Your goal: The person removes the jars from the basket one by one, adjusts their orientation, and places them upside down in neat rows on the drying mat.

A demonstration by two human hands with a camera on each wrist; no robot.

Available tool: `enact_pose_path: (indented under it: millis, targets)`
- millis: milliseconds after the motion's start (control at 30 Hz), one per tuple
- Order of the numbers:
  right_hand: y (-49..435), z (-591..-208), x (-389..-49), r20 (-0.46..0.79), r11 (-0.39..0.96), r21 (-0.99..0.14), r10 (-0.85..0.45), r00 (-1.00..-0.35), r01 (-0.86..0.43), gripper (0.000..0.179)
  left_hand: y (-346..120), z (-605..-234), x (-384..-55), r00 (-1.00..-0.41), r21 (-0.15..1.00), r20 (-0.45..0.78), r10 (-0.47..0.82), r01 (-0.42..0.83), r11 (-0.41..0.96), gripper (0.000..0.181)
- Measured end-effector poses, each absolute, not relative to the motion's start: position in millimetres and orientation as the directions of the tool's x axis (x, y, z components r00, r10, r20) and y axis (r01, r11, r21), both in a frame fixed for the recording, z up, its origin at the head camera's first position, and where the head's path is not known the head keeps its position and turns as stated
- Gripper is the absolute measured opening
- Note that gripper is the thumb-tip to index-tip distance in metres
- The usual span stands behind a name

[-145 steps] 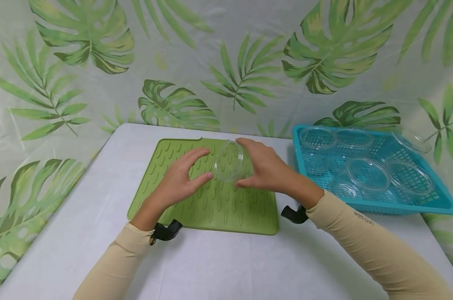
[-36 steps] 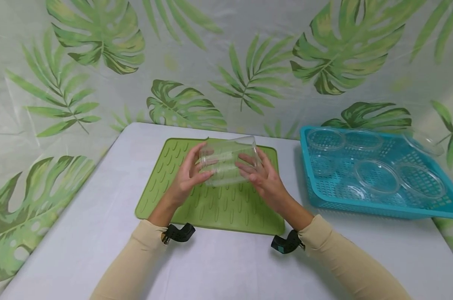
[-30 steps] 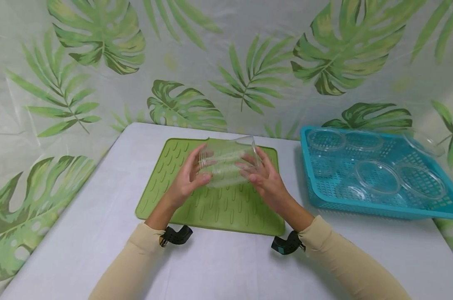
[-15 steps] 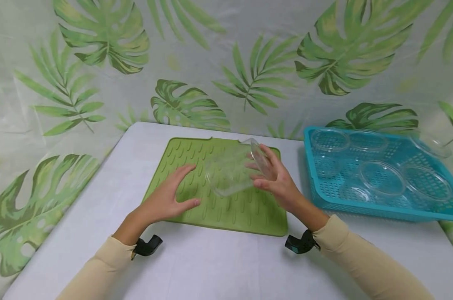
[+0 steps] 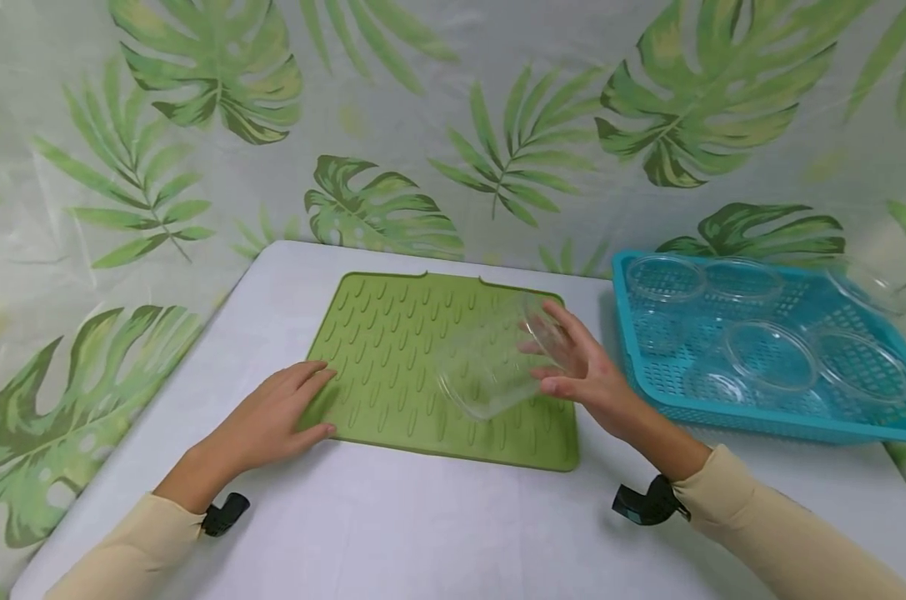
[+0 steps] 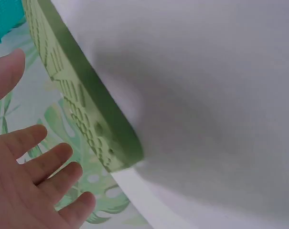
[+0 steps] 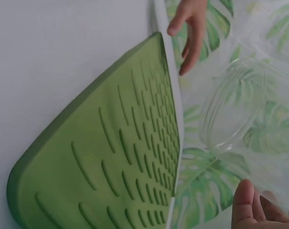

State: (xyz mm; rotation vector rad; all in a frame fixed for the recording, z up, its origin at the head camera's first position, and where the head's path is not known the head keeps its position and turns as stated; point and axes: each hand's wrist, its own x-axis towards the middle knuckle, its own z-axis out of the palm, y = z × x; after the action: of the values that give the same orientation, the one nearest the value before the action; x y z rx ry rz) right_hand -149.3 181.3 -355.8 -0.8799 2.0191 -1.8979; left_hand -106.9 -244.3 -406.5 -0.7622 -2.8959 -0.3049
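My right hand [image 5: 598, 379] grips one end of a clear plastic jar [image 5: 490, 367], thumb on the near side and fingers behind. The jar lies tilted in the air over the green ridged mat [image 5: 381, 350], its other end pointing left and down. Ring lines mark that free end of the jar [image 7: 220, 114] in the right wrist view. At the mat's left edge my left hand [image 5: 272, 417] is held with fingers extended, nothing in it. Its spread fingers [image 6: 48, 162] show beside the mat's edge in the left wrist view.
A blue perforated basket [image 5: 730, 417] stands on the right of the white table [image 5: 422, 533]. Several clear containers [image 5: 771, 358] are inside, one [image 5: 868, 287] leaning at the back right rim. A leaf-print cloth [image 5: 392, 100] hangs behind.
Both hands held the jar about a second ago. The left hand has let go and moved left toward the front. The right hand has carried the jar right and nearer, tilting its free end down.
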Motion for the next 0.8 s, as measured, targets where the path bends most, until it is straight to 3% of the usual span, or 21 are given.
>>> enact_pose_path:
  millis: [167, 367, 800]
  targets:
    - [195.0, -347.1, -140.4, 0.238, 0.032, -0.952, -0.543, -0.805, -0.303, 0.086, -247.3, -409.8, -107.7, -0.874, 0.218, 0.092, 0.478, 0.486, 0.846, 0.067]
    - [204.2, -338.4, -135.6, 0.247, -0.004, -0.957, -0.533, -0.809, -0.29, 0.086, -247.4, -411.9, -109.7, -0.894, 0.309, -0.055, 0.445, 0.408, 0.859, 0.061]
    - [203.4, -339.5, -132.0, 0.138, 0.223, -0.932, -0.508, -0.85, -0.285, 0.089, -244.5, -414.0, -107.1, -0.914, 0.313, -0.05, 0.403, 0.369, 0.875, 0.057]
